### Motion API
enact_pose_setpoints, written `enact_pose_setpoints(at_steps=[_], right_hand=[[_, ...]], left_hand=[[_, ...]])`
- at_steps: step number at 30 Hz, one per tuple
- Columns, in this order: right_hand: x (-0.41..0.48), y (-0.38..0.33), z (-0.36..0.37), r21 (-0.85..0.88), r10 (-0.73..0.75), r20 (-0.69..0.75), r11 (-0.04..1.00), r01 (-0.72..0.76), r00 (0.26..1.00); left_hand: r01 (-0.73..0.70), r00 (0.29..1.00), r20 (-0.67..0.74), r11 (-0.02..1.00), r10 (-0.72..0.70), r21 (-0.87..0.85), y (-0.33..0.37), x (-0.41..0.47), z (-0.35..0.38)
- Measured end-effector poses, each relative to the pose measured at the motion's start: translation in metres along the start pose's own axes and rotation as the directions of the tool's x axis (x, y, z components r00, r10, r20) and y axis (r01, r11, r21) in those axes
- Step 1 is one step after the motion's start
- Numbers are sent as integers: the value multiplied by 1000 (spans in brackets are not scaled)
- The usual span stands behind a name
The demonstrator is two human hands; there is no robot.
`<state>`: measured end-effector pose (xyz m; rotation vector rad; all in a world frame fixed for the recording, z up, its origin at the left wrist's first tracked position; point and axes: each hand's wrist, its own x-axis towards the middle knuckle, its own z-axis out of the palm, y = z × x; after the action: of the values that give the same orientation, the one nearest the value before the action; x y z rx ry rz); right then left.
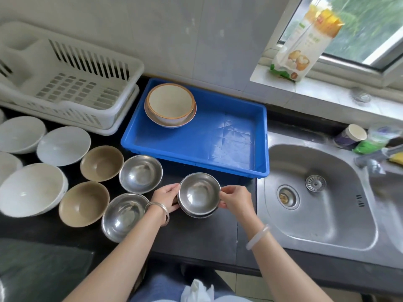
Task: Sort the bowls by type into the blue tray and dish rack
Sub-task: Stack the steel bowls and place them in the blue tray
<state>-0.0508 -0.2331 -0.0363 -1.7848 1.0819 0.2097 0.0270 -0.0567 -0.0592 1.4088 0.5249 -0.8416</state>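
A small stack of steel bowls [199, 195] sits on the black counter just in front of the blue tray [218, 140]. My left hand [166, 196] grips the stack's left rim and my right hand [236, 198] pinches its right rim. Two cream bowls with orange rims [171, 104] are nested in the tray's far left corner. Two more steel bowls [140, 173] [124, 215] lie to the left, beside two tan bowls [101, 163] [84, 203] and several white bowls [63, 146]. The white dish rack [65, 83] stands at the back left with nothing in it.
A steel sink [316, 192] lies right of the counter, with a cup [351, 136] and sponges by its tap. A food packet [303, 40] leans on the windowsill. The counter's front edge runs just below my forearms.
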Motion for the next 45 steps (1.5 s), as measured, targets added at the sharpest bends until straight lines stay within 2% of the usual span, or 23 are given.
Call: enact_pose_setpoints(at_steps=[8, 15, 17, 20, 22, 32, 38, 45], right_hand=[[-5, 9, 10, 17, -9, -137, 1000, 12, 991], [-5, 19, 16, -178, -196, -262, 972, 153, 945], [-1, 23, 14, -140, -155, -244, 982, 123, 957], [6, 26, 11, 166, 29, -73, 986, -16, 997], [9, 27, 9, 268, 60, 14, 961, -61, 998], [45, -40, -38, 402, -132, 11, 908, 116, 991], [106, -82, -56, 398, -92, 8, 914, 81, 996], [167, -98, -46, 394, -45, 36, 919, 27, 998]], left_hand=[[-4, 993, 116, 995, -7, 96, 6, 6, -1], [34, 985, 162, 990, -56, 134, 3, 12, -6], [50, 984, 162, 989, -72, 138, 2, 12, -6], [56, 984, 160, 992, -75, 116, 1, 12, -5], [37, 985, 162, 993, -55, 111, 4, 10, -3], [-143, 976, 173, 987, 129, 70, 78, 8, 32], [-125, 982, 140, 992, 126, -14, 120, 44, 84], [-78, 993, 78, 992, 86, -102, 131, 96, 114]])
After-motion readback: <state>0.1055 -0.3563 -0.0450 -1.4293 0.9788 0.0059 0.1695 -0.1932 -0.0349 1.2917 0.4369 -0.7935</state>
